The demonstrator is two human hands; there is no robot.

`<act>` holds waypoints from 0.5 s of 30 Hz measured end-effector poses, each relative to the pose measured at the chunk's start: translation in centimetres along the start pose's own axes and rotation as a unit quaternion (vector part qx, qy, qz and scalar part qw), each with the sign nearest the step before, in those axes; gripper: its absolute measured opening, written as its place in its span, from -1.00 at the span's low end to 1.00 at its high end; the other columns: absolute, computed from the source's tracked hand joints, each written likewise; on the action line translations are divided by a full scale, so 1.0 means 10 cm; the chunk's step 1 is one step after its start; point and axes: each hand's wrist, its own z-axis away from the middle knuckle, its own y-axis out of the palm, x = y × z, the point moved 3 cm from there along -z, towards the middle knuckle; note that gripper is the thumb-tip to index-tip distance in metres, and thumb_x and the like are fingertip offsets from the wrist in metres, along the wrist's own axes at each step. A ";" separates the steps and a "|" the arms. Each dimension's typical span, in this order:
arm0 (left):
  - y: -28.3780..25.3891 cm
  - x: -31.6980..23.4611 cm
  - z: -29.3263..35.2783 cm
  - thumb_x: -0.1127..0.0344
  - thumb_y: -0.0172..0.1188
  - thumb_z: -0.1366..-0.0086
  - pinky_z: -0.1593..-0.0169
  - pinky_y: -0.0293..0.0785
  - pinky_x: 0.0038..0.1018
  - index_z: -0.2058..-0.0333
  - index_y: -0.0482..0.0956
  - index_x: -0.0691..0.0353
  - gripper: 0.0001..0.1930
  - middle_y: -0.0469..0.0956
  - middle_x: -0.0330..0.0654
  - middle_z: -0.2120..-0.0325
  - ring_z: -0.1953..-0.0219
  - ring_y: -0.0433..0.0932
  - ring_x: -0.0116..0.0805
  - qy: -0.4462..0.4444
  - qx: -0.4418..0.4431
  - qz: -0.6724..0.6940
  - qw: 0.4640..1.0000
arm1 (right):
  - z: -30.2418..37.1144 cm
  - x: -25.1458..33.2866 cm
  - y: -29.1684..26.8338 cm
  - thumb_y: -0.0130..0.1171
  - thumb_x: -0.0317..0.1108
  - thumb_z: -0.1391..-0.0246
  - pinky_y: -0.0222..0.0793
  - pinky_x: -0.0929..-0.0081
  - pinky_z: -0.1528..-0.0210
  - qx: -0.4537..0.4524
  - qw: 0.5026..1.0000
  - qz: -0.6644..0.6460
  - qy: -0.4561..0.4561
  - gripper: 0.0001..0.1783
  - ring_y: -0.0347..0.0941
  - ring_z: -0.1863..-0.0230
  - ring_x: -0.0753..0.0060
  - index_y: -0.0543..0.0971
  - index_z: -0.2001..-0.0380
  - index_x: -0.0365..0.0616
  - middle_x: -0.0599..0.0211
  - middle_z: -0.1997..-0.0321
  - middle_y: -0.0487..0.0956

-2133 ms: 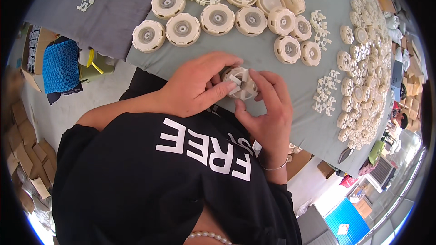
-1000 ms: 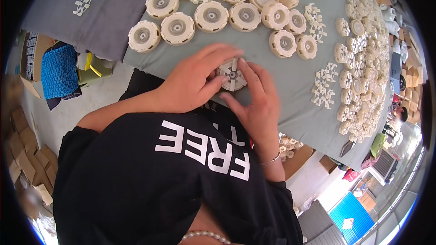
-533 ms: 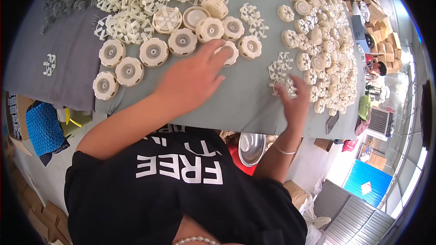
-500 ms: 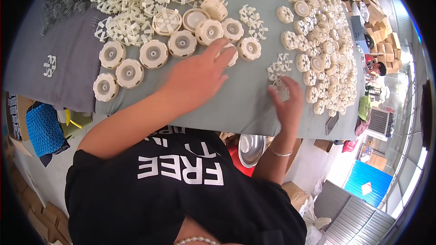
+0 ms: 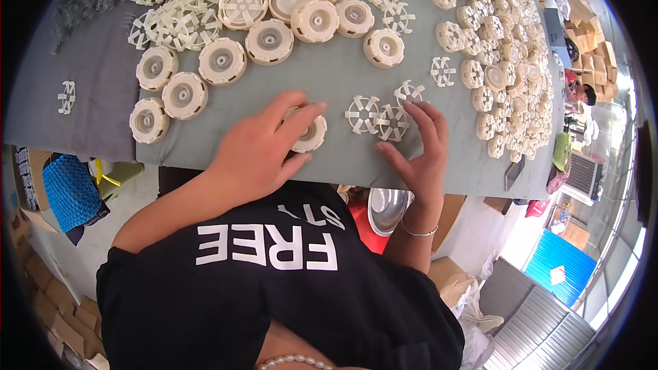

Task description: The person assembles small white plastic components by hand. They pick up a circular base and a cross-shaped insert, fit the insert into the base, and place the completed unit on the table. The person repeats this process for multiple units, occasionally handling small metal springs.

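My left hand [image 5: 257, 140] is closed over a round cream plastic housing [image 5: 313, 134] near the table's front edge. Its fingers cover the housing's left side, with the thumb along the lower edge. To the right, my right hand [image 5: 423, 151] is open, thumb and fingers spread beside a small group of white spoked rings [image 5: 393, 123]. The fingertips are close to these rings; whether they touch is hard to tell. More round housings [image 5: 223, 61] lie in a loose cluster beyond my left hand, showing grey recessed centres. One housing [image 5: 384, 48] sits apart, above the spoked rings.
A heap of spoked rings [image 5: 181, 10] and dark coil springs [image 5: 86, 0] lie at the far left. Many housings fitted with spoked rings [image 5: 493, 79] cover the table's right side. A metal bowl [image 5: 387, 209] is below the front edge. A person [image 5: 581, 91] is at far right.
My left hand has drawn one housing from the cluster toward me. The spoked rings by my right hand have shifted left and spread apart, with one left behind near the right-hand pile.
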 end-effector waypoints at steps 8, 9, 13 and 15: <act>0.04 0.09 -0.01 0.32 0.56 -0.07 0.32 0.57 -0.37 -0.27 0.54 0.09 -0.27 0.49 -0.18 -0.15 0.35 0.59 -0.27 0.007 -0.046 0.044 0.998 | 0.04 -0.32 -0.09 0.42 -0.59 -0.12 0.51 0.50 0.15 -0.060 0.980 -0.167 0.091 -0.81 0.55 0.19 0.53 0.65 0.20 -0.23 0.32 0.09 0.63; 0.04 0.09 -0.01 0.33 0.56 -0.07 0.34 0.56 -0.39 -0.26 0.55 0.10 -0.27 0.50 -0.18 -0.15 0.37 0.58 -0.29 0.011 -0.049 0.046 0.998 | 0.05 -0.39 -0.11 0.40 -0.57 -0.17 0.49 0.52 0.18 -0.066 0.980 -0.160 0.103 -0.86 0.54 0.22 0.56 0.65 0.21 -0.21 0.34 0.14 0.64; 0.02 0.08 -0.02 0.35 0.56 -0.06 0.37 0.54 -0.44 -0.25 0.57 0.11 -0.28 0.52 -0.19 -0.14 0.41 0.56 -0.35 0.015 -0.045 0.052 0.998 | 0.14 -0.62 -0.21 0.31 -0.42 -0.36 0.40 0.58 0.29 -0.158 0.854 -0.442 0.222 -0.94 0.49 0.34 0.64 0.64 0.16 -0.14 0.40 0.29 0.65; 0.02 0.08 -0.02 0.36 0.56 -0.05 0.37 0.54 -0.45 -0.25 0.57 0.11 -0.28 0.53 -0.19 -0.16 0.42 0.56 -0.37 0.017 -0.044 0.056 0.997 | 0.20 -0.83 -0.20 0.28 -0.35 -0.40 0.38 0.60 0.31 -0.156 0.857 -0.405 0.278 -0.89 0.47 0.35 0.66 0.63 0.13 -0.13 0.40 0.28 0.65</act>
